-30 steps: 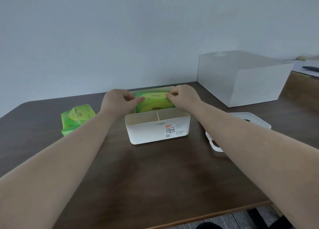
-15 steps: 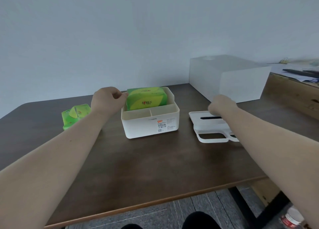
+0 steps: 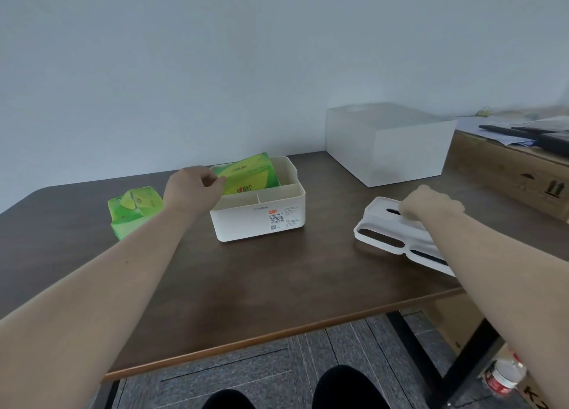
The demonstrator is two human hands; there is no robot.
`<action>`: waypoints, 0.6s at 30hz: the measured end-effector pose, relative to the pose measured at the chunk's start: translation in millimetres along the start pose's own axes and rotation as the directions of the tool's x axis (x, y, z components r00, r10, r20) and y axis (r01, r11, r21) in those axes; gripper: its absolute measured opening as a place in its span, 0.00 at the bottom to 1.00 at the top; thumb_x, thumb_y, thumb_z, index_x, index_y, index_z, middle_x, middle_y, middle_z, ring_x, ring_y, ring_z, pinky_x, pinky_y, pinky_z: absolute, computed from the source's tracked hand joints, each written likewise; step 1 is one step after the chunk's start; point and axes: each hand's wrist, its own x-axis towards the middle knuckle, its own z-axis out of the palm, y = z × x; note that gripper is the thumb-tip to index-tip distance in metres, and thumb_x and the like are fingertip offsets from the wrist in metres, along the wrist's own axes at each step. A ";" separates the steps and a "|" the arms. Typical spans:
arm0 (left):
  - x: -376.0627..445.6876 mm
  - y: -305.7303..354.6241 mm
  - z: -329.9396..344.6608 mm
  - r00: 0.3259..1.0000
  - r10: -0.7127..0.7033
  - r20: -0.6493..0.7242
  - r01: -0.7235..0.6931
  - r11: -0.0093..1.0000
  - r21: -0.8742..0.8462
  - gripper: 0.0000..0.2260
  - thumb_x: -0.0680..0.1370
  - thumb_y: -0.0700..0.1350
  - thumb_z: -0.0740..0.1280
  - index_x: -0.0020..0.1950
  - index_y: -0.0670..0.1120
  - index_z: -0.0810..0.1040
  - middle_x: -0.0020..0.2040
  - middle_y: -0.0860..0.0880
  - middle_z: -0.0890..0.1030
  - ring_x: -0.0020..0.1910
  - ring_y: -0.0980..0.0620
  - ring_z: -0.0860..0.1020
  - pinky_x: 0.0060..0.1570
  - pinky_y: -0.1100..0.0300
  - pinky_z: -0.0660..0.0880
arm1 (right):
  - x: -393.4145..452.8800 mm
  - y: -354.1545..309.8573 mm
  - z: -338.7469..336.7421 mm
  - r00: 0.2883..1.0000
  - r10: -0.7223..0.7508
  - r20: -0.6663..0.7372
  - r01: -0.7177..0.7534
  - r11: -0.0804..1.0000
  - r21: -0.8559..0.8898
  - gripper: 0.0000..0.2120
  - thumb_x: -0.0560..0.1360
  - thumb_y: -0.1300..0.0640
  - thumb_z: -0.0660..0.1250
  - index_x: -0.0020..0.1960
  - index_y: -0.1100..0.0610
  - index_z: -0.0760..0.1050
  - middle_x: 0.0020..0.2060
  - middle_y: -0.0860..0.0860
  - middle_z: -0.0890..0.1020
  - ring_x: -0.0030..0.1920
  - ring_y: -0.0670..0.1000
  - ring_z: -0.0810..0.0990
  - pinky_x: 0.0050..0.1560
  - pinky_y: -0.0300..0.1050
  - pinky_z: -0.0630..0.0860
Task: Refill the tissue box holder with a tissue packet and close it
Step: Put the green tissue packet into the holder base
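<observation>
The white tissue box holder (image 3: pixel 260 222) stands open on the dark table, with two small front compartments. A green tissue packet (image 3: pixel 251 177) sits tilted in its rear compartment, its left end raised. My left hand (image 3: pixel 192 188) pinches that left end. To the right, the holder's white lid (image 3: pixel 388 233) with slot openings is tilted up off the table, its far edge gripped by my right hand (image 3: pixel 431 204). A second green tissue packet (image 3: pixel 134 210), opened on top, lies left of the holder.
A large white box (image 3: pixel 391 143) stands at the table's back right. A cardboard carton (image 3: pixel 517 174) with papers and dark items on top is beyond the right edge. A bottle (image 3: pixel 503 374) stands on the floor by the table leg.
My right hand has closed on the lid and tilted it up off the table. The packet's left end has risen in my left hand. The view has shifted slightly.
</observation>
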 end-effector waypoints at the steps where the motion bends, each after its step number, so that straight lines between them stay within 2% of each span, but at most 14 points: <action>1: -1.0 0.1 -0.5 1.000 -0.001 0.001 0.001 1.000 0.000 0.10 0.77 0.49 0.65 0.46 0.43 0.82 0.41 0.49 0.79 0.46 0.47 0.76 0.45 0.59 0.69 | 3.3 4.8 3.6 0.999 0.022 0.029 -0.022 0.999 -0.028 0.27 0.63 0.52 0.58 0.63 0.54 0.67 0.57 0.58 0.76 0.59 0.63 0.73 0.61 0.59 0.70; 4: -3.4 -1.2 -0.4 1.000 0.000 0.009 0.000 1.000 0.007 0.10 0.77 0.48 0.65 0.46 0.44 0.82 0.41 0.49 0.79 0.46 0.47 0.76 0.46 0.58 0.71 | 8.9 9.9 4.6 0.995 0.022 0.097 -0.013 0.995 -0.098 0.27 0.66 0.48 0.55 0.64 0.52 0.67 0.60 0.57 0.75 0.63 0.63 0.70 0.62 0.62 0.67; 6: -4.0 -2.4 0.3 1.000 0.001 0.009 -0.002 1.000 0.011 0.10 0.77 0.48 0.65 0.47 0.44 0.83 0.41 0.49 0.79 0.47 0.47 0.76 0.47 0.58 0.71 | 6.6 5.0 -0.1 0.986 -0.041 0.159 0.059 0.992 -0.112 0.26 0.71 0.43 0.57 0.66 0.53 0.71 0.63 0.55 0.76 0.65 0.62 0.71 0.66 0.58 0.65; 8: -4.0 -1.8 1.6 1.000 -0.001 -0.002 0.001 1.000 0.006 0.10 0.77 0.48 0.65 0.49 0.44 0.82 0.42 0.50 0.79 0.47 0.48 0.75 0.48 0.58 0.70 | 0.9 -4.4 -1.9 0.975 -0.132 0.177 0.151 0.984 -0.097 0.31 0.73 0.38 0.60 0.69 0.55 0.69 0.67 0.55 0.75 0.67 0.60 0.71 0.68 0.55 0.65; 11: -5.5 2.9 3.0 1.000 0.006 0.003 -0.006 1.000 0.010 0.10 0.77 0.48 0.65 0.48 0.44 0.82 0.42 0.50 0.79 0.47 0.47 0.75 0.46 0.59 0.69 | -1.9 -20.7 5.1 0.951 -0.240 0.196 0.262 0.960 -0.095 0.29 0.71 0.43 0.64 0.68 0.57 0.70 0.67 0.55 0.74 0.67 0.60 0.71 0.67 0.53 0.68; 14: -10.7 8.6 2.9 1.000 0.004 -0.003 -0.004 1.000 -0.016 0.10 0.77 0.48 0.65 0.46 0.43 0.82 0.41 0.49 0.79 0.45 0.48 0.75 0.45 0.60 0.68 | -1.3 -32.3 13.5 0.919 -0.371 0.132 0.381 0.922 -0.069 0.20 0.73 0.48 0.65 0.60 0.58 0.77 0.59 0.54 0.80 0.60 0.59 0.77 0.61 0.50 0.74; 16: -18.6 17.9 3.9 0.999 0.004 -0.036 -0.007 0.998 -0.062 0.09 0.77 0.46 0.64 0.43 0.43 0.81 0.37 0.49 0.78 0.43 0.48 0.75 0.43 0.61 0.67 | -2.7 -32.1 15.9 0.902 -0.429 0.051 0.430 0.902 -0.028 0.18 0.73 0.48 0.66 0.57 0.58 0.79 0.56 0.54 0.81 0.58 0.57 0.78 0.59 0.51 0.76; 18: -33.1 36.2 11.2 1.000 0.020 0.008 -0.019 0.994 -0.106 0.09 0.76 0.46 0.64 0.40 0.44 0.80 0.36 0.48 0.80 0.41 0.47 0.77 0.42 0.60 0.70 | -5.0 -25.9 16.2 0.898 -0.440 -0.026 0.441 0.897 0.040 0.17 0.73 0.47 0.66 0.56 0.57 0.78 0.55 0.53 0.80 0.57 0.56 0.77 0.56 0.50 0.76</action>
